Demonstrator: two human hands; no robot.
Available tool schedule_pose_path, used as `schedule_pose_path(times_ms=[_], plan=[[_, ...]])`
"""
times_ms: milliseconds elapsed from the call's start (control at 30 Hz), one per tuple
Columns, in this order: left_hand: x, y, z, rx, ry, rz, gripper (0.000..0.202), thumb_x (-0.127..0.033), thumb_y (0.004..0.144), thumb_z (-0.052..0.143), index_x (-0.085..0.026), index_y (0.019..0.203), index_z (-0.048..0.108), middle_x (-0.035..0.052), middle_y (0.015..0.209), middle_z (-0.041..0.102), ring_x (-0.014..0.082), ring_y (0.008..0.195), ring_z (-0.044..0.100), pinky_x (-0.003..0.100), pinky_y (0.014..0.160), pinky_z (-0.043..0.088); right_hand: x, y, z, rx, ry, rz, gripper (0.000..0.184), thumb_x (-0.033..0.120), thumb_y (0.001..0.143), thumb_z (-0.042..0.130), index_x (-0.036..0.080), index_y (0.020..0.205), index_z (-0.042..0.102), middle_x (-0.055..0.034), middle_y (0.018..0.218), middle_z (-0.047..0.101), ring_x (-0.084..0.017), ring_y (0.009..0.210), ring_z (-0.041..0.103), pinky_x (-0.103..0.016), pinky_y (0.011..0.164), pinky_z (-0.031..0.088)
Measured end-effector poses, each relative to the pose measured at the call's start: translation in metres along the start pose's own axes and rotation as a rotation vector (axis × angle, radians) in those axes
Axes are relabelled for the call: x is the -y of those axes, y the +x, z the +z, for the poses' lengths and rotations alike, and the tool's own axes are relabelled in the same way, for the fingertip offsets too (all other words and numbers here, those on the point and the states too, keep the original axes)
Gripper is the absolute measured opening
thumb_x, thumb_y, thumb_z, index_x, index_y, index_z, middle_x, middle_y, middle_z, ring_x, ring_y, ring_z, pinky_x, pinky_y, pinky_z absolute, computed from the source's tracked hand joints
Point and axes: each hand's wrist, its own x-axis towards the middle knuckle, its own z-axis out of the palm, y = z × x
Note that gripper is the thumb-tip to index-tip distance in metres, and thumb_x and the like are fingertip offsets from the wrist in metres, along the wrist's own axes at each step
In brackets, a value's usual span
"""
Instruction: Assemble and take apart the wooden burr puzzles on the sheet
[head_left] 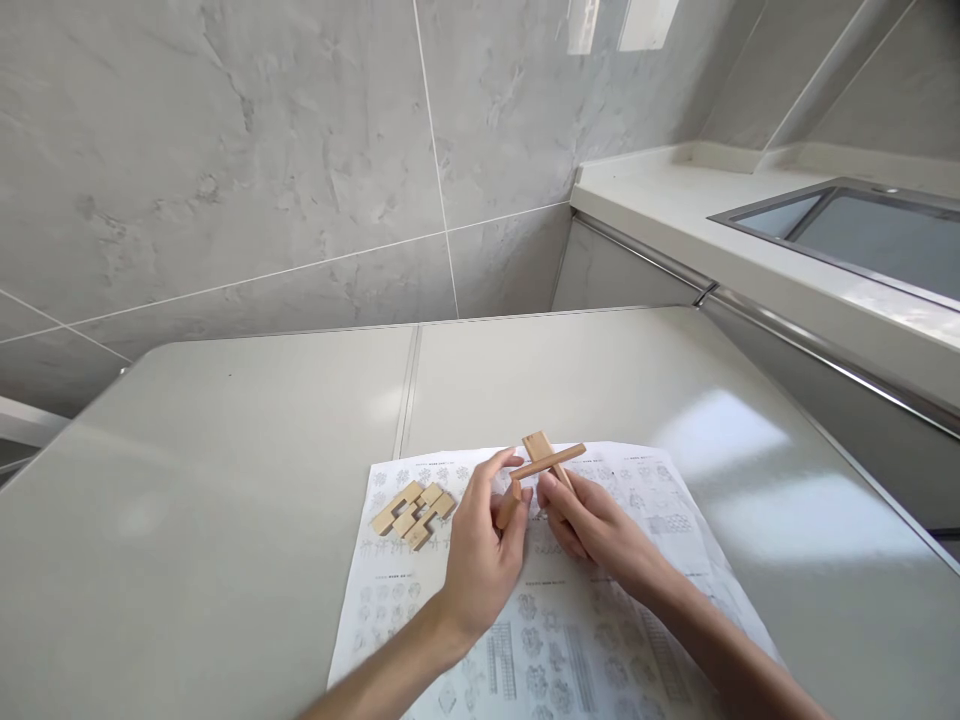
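Observation:
Above a printed instruction sheet [570, 640], both my hands hold crossed wooden puzzle sticks [551, 460]. My left hand [480, 550] pinches the lower end of one notched stick with thumb and fingers. My right hand [589, 525] grips the other stick, which crosses the first near the top. A small heap of loose notched wooden pieces [414, 512] lies on the sheet's upper left corner, just left of my left hand.
The sheet rests on a pale grey table [225, 480] with a seam down its middle. A tiled grey wall [262, 170] stands behind it. To the right runs a white counter [675, 200] with a steel sink [862, 230].

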Motion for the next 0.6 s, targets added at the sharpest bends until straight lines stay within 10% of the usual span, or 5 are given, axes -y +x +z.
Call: schedule_pose_path(times_ms=[267, 600], plan=[[-0.001, 0.004, -0.005, 0.142, -0.551, -0.311, 0.045, -0.059, 0.111, 0.045, -0.022, 0.13, 0.06, -0.0026, 0.077, 0.047, 0.014, 0.066, 0.039, 0.026, 0.06, 0.033, -0.002, 0.004, -0.01, -0.035, 0.375, -0.014, 0.051, 0.063, 0.105, 0.059, 0.022, 0.076, 0.055, 0.0123, 0.047, 0.029, -0.007, 0.042, 0.017, -0.024, 0.043, 0.017], [-0.002, 0.016, -0.009, 0.156, -1.107, -0.473, 0.034, -0.04, 0.105, 0.067, -0.016, 0.127, 0.075, 0.0051, 0.1, 0.053, 0.0117, 0.077, 0.047, 0.022, 0.069, 0.047, -0.005, 0.006, -0.017, -0.016, 0.562, -0.016, 0.043, 0.055, 0.107, 0.061, 0.02, 0.083, 0.064, 0.013, 0.046, 0.027, -0.007, 0.041, 0.012, -0.023, 0.042, 0.017]])
